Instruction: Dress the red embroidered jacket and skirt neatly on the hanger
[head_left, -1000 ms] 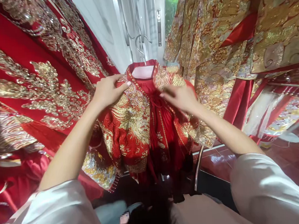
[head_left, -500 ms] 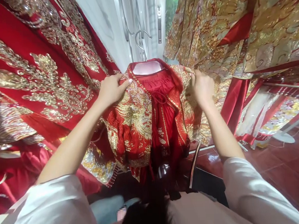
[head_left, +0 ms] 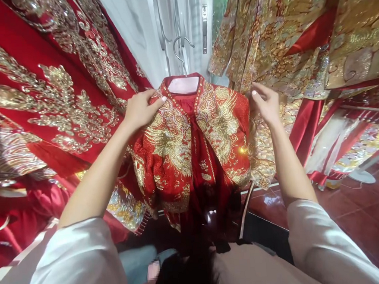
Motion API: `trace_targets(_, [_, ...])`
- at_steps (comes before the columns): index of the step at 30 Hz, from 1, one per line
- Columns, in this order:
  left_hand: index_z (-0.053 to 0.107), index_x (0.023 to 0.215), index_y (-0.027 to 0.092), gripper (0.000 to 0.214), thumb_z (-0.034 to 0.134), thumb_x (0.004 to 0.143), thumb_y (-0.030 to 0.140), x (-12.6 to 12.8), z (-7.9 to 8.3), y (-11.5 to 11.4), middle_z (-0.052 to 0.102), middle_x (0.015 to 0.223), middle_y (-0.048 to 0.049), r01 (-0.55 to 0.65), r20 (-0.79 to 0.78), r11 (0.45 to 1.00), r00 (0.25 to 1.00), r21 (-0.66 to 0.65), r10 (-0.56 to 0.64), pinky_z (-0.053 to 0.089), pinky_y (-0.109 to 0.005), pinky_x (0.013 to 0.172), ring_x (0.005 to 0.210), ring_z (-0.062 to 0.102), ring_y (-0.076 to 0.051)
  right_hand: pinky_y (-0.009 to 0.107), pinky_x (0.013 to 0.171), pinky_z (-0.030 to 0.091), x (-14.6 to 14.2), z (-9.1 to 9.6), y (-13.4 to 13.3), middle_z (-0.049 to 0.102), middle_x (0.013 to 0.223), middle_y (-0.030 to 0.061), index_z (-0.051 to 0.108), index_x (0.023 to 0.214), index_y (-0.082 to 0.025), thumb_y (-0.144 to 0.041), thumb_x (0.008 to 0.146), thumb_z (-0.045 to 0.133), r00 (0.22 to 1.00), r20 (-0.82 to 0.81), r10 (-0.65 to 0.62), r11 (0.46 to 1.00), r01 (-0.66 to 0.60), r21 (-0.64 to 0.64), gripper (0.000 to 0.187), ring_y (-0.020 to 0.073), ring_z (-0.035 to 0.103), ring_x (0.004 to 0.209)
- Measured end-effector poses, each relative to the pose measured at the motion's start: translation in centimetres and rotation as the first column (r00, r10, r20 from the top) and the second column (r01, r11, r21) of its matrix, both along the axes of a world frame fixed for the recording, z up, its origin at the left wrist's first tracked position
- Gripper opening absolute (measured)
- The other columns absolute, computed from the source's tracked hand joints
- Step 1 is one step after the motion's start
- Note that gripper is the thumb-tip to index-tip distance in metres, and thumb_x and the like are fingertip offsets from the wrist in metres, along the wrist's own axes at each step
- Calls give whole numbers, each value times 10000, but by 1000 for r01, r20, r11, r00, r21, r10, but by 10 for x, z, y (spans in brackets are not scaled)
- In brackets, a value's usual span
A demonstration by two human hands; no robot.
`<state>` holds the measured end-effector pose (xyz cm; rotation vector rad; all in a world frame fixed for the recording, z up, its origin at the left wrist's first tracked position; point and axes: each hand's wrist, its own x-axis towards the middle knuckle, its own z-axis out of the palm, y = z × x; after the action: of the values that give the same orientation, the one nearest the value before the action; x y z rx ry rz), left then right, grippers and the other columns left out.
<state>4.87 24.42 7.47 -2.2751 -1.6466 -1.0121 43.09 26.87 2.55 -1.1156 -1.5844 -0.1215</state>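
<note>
A red jacket with gold embroidery (head_left: 189, 137) hangs on a metal hanger (head_left: 181, 56) straight ahead. My left hand (head_left: 140, 111) rests on the jacket's left shoulder, fingers curled and gripping the cloth. My right hand (head_left: 266, 102) is at the jacket's right shoulder edge, fingers apart and loosely bent, touching the fabric without a clear hold. The jacket's right front panel lies flat, its gold pattern facing me. Both my arms wear white sleeves.
More red and gold garments hang close on the left (head_left: 43, 91) and on the right (head_left: 299, 35). A white window frame with a handle (head_left: 205, 28) is behind the jacket. Below right is a glossy dark red floor (head_left: 360, 216) and a white stand base (head_left: 362, 175).
My right hand let go of the pinched right front panel, which now lies flat, and moved slightly right with its fingers spread. My left hand stayed on the left shoulder.
</note>
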Motion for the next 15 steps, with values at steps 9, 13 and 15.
trace_targets(9, [587, 1232, 121, 510, 464, 899, 487, -6, -1, 3, 643, 1135, -141, 47, -11, 998, 999, 33, -46, 399, -479, 983, 1069, 585, -316, 442, 920, 450, -37, -11, -7, 689, 1014, 158, 675, 1127, -120, -472, 963, 285, 967, 162, -195, 979, 202, -27, 550, 276, 633, 990])
trace_targets(13, [481, 1340, 140, 572, 472, 899, 505, -7, -1, 19, 614, 1180, -140, 228, -22, 970, 974, 79, -227, 403, -448, 982, 1093, 565, -290, 431, 912, 450, -57, 14, -13, 691, 1022, 126, 704, 1051, -145, -419, 907, 451, 968, 200, -151, 986, 133, 103, 400, 258, 620, 985])
trace_targets(15, [564, 1214, 127, 465, 460, 913, 466, -5, 2, 25, 645, 1032, -108, 325, -33, 943, 946, 74, -324, 433, -408, 926, 984, 589, -256, 405, 906, 455, -71, 34, 0, 685, 1019, 96, 689, 1061, -151, -442, 880, 506, 966, 257, 37, 993, -64, 100, 389, 230, 611, 967])
